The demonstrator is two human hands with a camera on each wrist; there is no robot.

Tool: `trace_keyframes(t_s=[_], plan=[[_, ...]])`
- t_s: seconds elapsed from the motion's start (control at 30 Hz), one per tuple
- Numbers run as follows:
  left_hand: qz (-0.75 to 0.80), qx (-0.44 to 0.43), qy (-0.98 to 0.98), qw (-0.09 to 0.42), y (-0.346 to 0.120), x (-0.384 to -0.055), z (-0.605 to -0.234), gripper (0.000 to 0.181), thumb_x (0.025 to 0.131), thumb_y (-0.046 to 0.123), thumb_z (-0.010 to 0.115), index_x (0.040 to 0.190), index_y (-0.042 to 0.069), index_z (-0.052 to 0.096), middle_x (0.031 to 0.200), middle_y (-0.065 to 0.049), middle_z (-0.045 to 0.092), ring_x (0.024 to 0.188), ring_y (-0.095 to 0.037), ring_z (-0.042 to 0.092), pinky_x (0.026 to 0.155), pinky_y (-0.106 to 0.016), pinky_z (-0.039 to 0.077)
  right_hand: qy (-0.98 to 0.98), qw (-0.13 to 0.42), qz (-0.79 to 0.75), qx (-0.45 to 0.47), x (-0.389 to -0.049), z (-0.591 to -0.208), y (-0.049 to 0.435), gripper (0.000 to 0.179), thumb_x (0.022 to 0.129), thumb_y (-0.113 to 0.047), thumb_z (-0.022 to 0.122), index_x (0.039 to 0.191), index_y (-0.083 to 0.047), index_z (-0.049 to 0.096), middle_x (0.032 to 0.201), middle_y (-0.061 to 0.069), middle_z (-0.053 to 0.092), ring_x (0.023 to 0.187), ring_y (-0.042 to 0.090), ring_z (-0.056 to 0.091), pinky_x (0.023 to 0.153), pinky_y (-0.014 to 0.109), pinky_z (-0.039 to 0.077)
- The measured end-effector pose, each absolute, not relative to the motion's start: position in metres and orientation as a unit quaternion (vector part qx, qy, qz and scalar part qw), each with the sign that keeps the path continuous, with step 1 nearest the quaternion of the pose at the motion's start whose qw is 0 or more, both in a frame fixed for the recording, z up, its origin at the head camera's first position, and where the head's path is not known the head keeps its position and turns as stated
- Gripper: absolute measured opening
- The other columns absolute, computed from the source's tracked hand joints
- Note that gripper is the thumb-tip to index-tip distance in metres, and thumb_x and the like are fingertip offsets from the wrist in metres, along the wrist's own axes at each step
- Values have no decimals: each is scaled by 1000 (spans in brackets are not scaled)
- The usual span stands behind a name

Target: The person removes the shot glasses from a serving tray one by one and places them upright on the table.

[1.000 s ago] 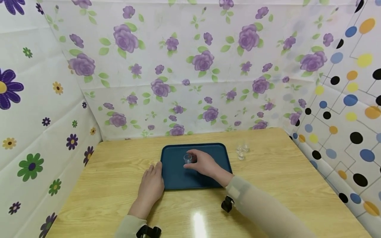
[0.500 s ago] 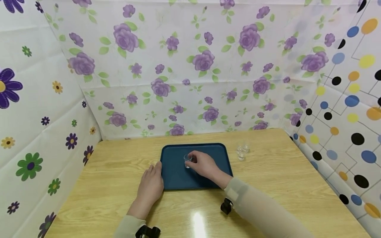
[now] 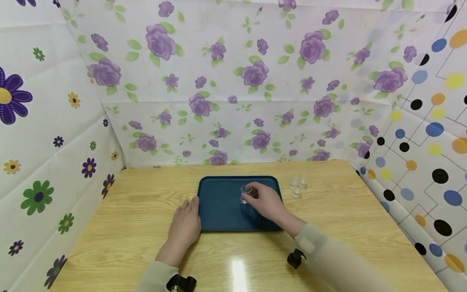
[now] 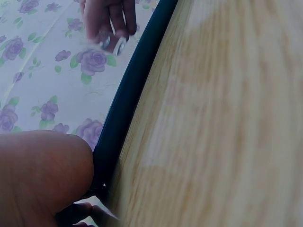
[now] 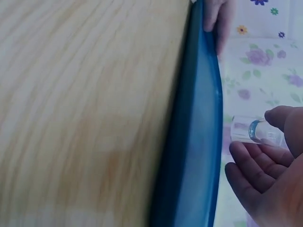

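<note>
A small clear shot glass (image 3: 244, 199) stands upright over the right half of the dark blue tray (image 3: 219, 219). My right hand (image 3: 269, 203) pinches it from the right, between thumb and fingers. In the right wrist view the shot glass (image 5: 243, 129) lies between the thumb above and the fingers below; whether its base touches the tray, I cannot tell. Along the tray's left side rests my left hand (image 3: 184, 224), its fingers extended against the rim. The left wrist view shows part of the left hand (image 4: 45, 172) at the tray's corner, its fingertips mostly hidden.
Several more small clear glasses (image 3: 296, 188) stand grouped on the wooden table (image 3: 138, 211), right of the tray. Behind the table's far edge hangs a floral cloth (image 3: 233, 134). Patterned cloths also close off the left and right sides.
The right hand has moved the shot glass to the right across the tray, from nearer the middle. Its base came into sight half a second ago. The left hand has stayed at the tray's side.
</note>
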State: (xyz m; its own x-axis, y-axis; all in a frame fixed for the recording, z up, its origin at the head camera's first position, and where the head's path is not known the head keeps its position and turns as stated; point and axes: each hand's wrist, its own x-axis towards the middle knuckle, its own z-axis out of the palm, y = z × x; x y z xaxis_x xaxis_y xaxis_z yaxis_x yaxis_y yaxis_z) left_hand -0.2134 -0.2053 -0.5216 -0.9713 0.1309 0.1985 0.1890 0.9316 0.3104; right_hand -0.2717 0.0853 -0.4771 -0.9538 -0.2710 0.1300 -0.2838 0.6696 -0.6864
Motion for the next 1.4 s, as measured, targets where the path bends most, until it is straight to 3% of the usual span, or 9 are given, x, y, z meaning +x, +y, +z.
trace_keyframes(t_s=[0.5, 0.8, 1.0, 1.13, 1.4], plan=[[-174, -82, -977, 88, -206, -214, -523, 52, 111, 1, 50, 162, -11, 45, 159, -30, 55, 153, -52, 44, 128, -65, 35, -924, 13, 361, 125, -252, -449, 190, 36, 110, -37, 72, 134, -10, 74, 119, 4, 76, 102, 21, 74, 79, 40, 64], [-163, -87, -979, 85, -211, -215, -522, 53, 112, 1, 53, 163, -10, 45, 163, -27, 52, 154, -51, 44, 129, -64, 34, -934, 22, 346, 83, -245, -453, 241, 51, 111, -45, 68, 142, -5, 69, 127, 12, 74, 113, 31, 73, 88, 50, 65], [-164, -85, -979, 85, -211, -212, -520, 53, 111, 1, 53, 162, -11, 45, 163, -28, 52, 153, -51, 44, 128, -65, 35, -944, 38, 320, 75, -253, -453, 263, 54, 111, -48, 67, 140, -3, 69, 126, 15, 75, 113, 35, 72, 86, 54, 64], [-166, -85, -977, 101, -210, -212, -520, 51, 110, -1, 54, 160, -11, 48, 160, -29, 55, 151, -53, 47, 127, -65, 37, -948, 29, 310, 68, -259, -457, 274, 54, 112, -47, 66, 142, -2, 68, 130, 19, 73, 117, 39, 71, 89, 57, 64], [-167, -88, -979, 81, -207, -212, -522, 53, 111, 1, 52, 162, -11, 45, 163, -28, 51, 154, -52, 43, 128, -65, 35, -947, 6, 318, 41, -265, -472, 287, 53, 112, -41, 67, 143, 2, 66, 136, 26, 69, 120, 44, 68, 90, 57, 63]])
